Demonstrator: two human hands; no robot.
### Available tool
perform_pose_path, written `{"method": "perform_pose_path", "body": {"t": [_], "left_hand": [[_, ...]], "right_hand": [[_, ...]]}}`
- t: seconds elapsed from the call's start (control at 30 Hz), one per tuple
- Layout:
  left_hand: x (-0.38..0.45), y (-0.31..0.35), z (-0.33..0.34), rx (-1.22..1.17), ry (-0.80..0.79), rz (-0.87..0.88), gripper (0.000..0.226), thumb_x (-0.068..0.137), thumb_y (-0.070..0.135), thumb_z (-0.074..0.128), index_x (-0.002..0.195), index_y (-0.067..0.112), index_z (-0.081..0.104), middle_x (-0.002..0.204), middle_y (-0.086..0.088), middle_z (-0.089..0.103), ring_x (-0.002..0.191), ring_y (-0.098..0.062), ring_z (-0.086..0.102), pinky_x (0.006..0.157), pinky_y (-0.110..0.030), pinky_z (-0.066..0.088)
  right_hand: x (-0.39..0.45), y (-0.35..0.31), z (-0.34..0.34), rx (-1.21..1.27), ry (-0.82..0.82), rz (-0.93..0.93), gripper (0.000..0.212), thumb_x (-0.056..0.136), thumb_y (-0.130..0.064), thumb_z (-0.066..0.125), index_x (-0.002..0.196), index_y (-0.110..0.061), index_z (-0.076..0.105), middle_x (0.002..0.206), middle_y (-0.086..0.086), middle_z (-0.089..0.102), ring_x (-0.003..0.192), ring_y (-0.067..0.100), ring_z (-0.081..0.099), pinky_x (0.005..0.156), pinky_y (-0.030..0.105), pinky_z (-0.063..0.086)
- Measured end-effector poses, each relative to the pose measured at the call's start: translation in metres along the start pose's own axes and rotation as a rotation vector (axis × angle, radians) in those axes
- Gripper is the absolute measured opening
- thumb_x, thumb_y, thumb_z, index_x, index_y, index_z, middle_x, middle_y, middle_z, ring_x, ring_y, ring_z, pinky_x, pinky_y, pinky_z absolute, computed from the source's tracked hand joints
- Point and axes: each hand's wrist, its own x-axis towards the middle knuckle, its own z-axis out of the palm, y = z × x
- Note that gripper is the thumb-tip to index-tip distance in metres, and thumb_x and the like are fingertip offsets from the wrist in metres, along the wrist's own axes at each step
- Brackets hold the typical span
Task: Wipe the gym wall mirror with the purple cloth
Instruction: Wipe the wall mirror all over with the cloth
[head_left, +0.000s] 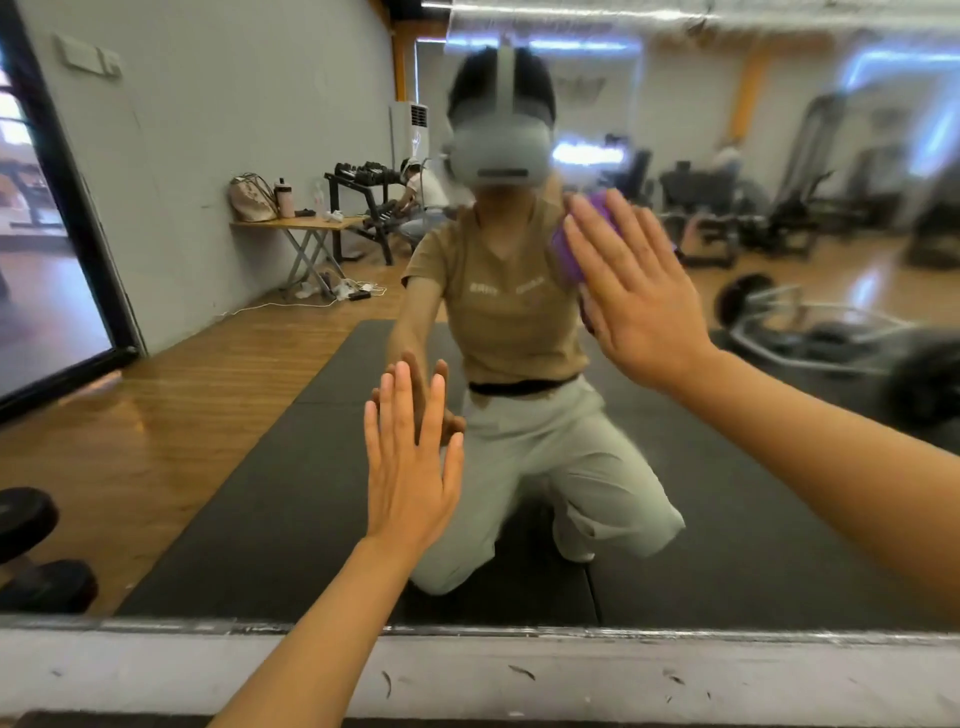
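The gym wall mirror (218, 415) fills nearly the whole view and reflects me kneeling on a dark mat. My right hand (631, 291) lies flat with straight fingers and presses the purple cloth (569, 249) against the glass, right of centre. Only the cloth's left edge shows from under the palm. My left hand (410, 467) rests flat on the mirror lower down, fingers straight and slightly spread, holding nothing. Its reflection meets it at the fingertips.
The mirror's lower edge meets a scuffed white wall strip (623, 670) along the bottom. A black-framed panel (78, 208) stands at the left. Reflected in the glass are a folding table with a bag, dumbbell racks, a barbell and gym machines.
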Motion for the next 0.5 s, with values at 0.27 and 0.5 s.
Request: {"method": "perform_pose_path", "body": {"t": [0.27, 0.5], "left_hand": [[0.000, 0.030, 0.020, -0.042, 0.008, -0.089, 0.068, 0.103, 0.039, 0.036, 0.162, 0.019, 0.007, 0.167, -0.007, -0.018, 0.155, -0.033, -0.011, 0.124, -0.047, -0.010], [0.000, 0.031, 0.021, -0.021, 0.006, -0.072, 0.070, 0.102, 0.041, 0.039, 0.162, 0.019, 0.010, 0.167, -0.009, -0.019, 0.154, -0.032, -0.015, 0.124, -0.045, -0.013]], "right_hand": [[-0.086, -0.035, 0.016, 0.090, -0.056, -0.043, 0.065, 0.096, -0.020, 0.051, 0.156, -0.009, 0.030, 0.160, 0.012, 0.033, 0.155, 0.032, 0.010, 0.126, 0.046, 0.006], [-0.233, -0.069, 0.020, -0.073, -0.515, -0.544, 0.118, 0.073, -0.023, 0.076, 0.161, -0.011, -0.003, 0.169, 0.004, -0.009, 0.155, 0.026, -0.010, 0.126, 0.041, -0.008]]}}
